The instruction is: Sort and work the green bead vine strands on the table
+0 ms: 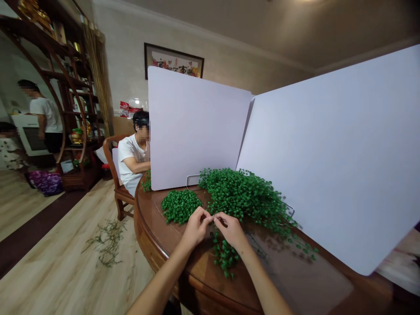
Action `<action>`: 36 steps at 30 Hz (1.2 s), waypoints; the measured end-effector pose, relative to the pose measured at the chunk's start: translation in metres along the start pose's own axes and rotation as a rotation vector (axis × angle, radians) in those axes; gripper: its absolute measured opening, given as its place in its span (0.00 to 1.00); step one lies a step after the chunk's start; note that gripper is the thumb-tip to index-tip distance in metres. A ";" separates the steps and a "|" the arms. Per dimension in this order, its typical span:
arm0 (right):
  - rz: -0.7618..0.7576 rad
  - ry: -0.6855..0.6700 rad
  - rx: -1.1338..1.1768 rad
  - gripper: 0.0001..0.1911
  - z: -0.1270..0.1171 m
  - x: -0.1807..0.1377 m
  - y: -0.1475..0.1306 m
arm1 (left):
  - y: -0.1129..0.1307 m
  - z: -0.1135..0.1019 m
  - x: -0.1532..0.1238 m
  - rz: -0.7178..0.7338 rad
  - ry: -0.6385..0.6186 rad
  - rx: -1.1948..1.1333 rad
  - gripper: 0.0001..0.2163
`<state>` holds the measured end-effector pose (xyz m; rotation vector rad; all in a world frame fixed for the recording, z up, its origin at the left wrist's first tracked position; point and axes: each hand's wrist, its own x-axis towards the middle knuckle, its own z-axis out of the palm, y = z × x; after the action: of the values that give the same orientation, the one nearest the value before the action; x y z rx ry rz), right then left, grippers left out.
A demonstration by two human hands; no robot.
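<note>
My left hand (198, 224) and my right hand (229, 227) meet fingertip to fingertip above the round table. Both are closed in a pinch on the thin stem of a green plant sprig (226, 258), whose small round heads show below my right hand. How the stem runs between my fingers is partly hidden. Just beyond my left hand lies a compact heap of cut green heads (180, 205). A larger pile of green sprigs (243, 192) with long stems spreads behind and to the right of my hands.
Two white upright panels (200, 131) form a corner on the wooden table (157, 236), propped by wire stands. A person in a white shirt (131, 153) sits behind the left panel. Stripped stems (108, 243) lie on the floor. Another person (49, 113) stands by the shelf at far left.
</note>
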<state>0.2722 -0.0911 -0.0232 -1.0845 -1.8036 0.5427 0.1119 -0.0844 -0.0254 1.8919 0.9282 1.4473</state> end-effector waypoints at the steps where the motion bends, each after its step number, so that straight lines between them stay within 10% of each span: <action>1: -0.013 0.016 -0.050 0.14 0.001 0.000 0.000 | 0.001 0.000 0.000 0.008 -0.011 -0.001 0.07; 7: 0.001 0.124 -0.214 0.15 -0.006 0.000 0.013 | 0.012 0.002 -0.006 0.121 -0.147 -0.034 0.08; 18: 0.104 0.124 0.209 0.22 -0.006 -0.002 0.004 | -0.009 -0.013 0.003 -0.195 0.608 0.102 0.07; 27: 0.148 0.124 0.299 0.24 -0.005 -0.002 0.005 | 0.009 0.000 -0.002 0.015 0.010 0.016 0.12; 36: 0.066 0.058 0.240 0.17 -0.004 -0.002 0.009 | 0.005 -0.002 -0.001 0.029 0.008 -0.007 0.09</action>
<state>0.2802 -0.0888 -0.0292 -0.9865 -1.6102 0.7397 0.1110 -0.0884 -0.0216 1.9038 0.9018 1.4740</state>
